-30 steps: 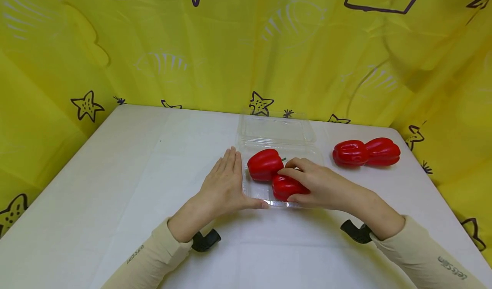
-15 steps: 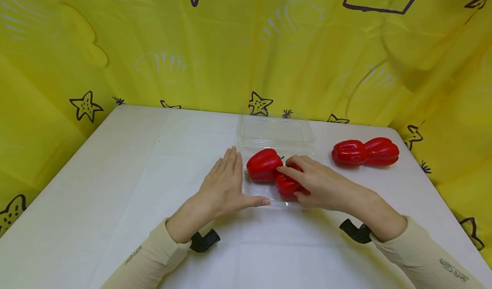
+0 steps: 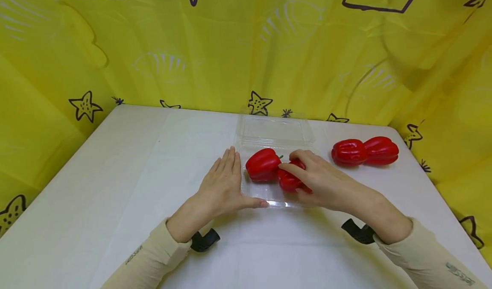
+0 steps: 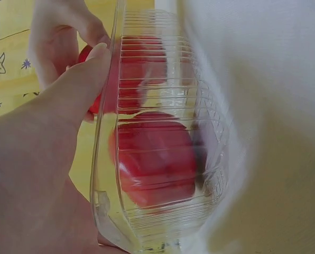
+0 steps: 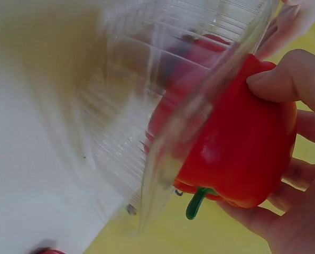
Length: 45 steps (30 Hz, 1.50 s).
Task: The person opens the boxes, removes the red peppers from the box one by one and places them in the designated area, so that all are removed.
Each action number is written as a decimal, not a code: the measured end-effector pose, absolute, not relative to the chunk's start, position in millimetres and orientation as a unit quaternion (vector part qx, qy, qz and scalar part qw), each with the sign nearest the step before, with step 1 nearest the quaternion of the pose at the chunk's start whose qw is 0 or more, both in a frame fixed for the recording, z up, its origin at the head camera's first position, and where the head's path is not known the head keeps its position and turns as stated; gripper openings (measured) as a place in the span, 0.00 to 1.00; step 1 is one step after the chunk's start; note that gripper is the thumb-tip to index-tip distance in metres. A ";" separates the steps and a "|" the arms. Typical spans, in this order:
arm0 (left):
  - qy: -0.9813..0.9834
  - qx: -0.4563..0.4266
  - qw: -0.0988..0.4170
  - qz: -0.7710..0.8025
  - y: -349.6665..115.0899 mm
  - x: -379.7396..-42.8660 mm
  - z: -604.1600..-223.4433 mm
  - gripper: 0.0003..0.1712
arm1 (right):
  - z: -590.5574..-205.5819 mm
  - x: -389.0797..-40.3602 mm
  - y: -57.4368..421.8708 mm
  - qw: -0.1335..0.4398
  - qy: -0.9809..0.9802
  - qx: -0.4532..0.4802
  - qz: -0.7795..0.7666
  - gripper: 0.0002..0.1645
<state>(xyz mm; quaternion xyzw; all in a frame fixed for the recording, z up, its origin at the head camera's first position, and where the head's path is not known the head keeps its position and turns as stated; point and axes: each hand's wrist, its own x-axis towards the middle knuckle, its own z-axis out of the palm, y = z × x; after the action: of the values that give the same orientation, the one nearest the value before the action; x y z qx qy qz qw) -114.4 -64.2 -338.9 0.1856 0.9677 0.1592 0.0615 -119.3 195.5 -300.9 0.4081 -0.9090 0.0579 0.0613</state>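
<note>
A clear plastic clamshell box point(image 3: 255, 195) stands in front of me in the head view, its lid point(image 3: 274, 129) folded back. One red bell pepper point(image 3: 263, 165) lies on its side in the box's left half. My right hand point(image 3: 330, 186) grips a second red bell pepper point(image 3: 290, 179) over the right half, thumb on the near side and fingers on the far side. The right wrist view shows its green stem point(image 5: 196, 203). Along the box's left wall my left hand point(image 3: 221, 188) lies with straight fingers, its thumb stretched along the front rim.
Two more red bell peppers, one on the left point(image 3: 349, 153) and one on the right point(image 3: 381, 150), lie end to end at the right of the white table point(image 3: 153, 173). Behind hangs a yellow patterned curtain point(image 3: 215, 58).
My right hand has shifted slightly away from me and to the right, taking the gripped bell pepper off the front rim. My left hand has stayed in place.
</note>
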 end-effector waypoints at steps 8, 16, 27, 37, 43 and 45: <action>0.970 0.177 0.071 0.150 -65.0 -115.3 -338.0 0.77 | -295.5 -118.0 199.6 0.101 -0.905 0.410 0.047 0.38; 0.971 0.168 0.079 0.148 -69.2 -115.7 -336.3 0.77 | -293.4 -117.0 206.7 0.141 -0.894 0.424 0.046 0.35; 0.969 0.180 0.078 0.149 -69.6 -115.6 -338.0 0.77 | -286.7 -111.2 216.5 0.138 -0.905 0.399 0.058 0.37; 0.971 0.186 0.068 0.137 -67.1 -114.6 -338.9 0.77 | -280.2 -107.3 232.1 0.148 -0.914 0.372 0.063 0.39; 0.971 0.187 0.068 0.134 -66.8 -114.6 -339.3 0.78 | -279.3 -105.4 242.5 0.151 -0.920 0.356 0.063 0.41; 0.970 0.188 0.067 0.137 -66.6 -114.6 -339.4 0.77 | -279.6 -104.7 246.4 0.154 -0.922 0.351 0.063 0.40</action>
<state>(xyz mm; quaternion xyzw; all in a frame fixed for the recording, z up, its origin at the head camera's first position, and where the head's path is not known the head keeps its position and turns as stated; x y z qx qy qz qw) -114.6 -66.6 -339.4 0.1877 0.9704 0.1368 0.0668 -104.7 246.4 -279.6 0.3506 -0.9217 0.0632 0.1535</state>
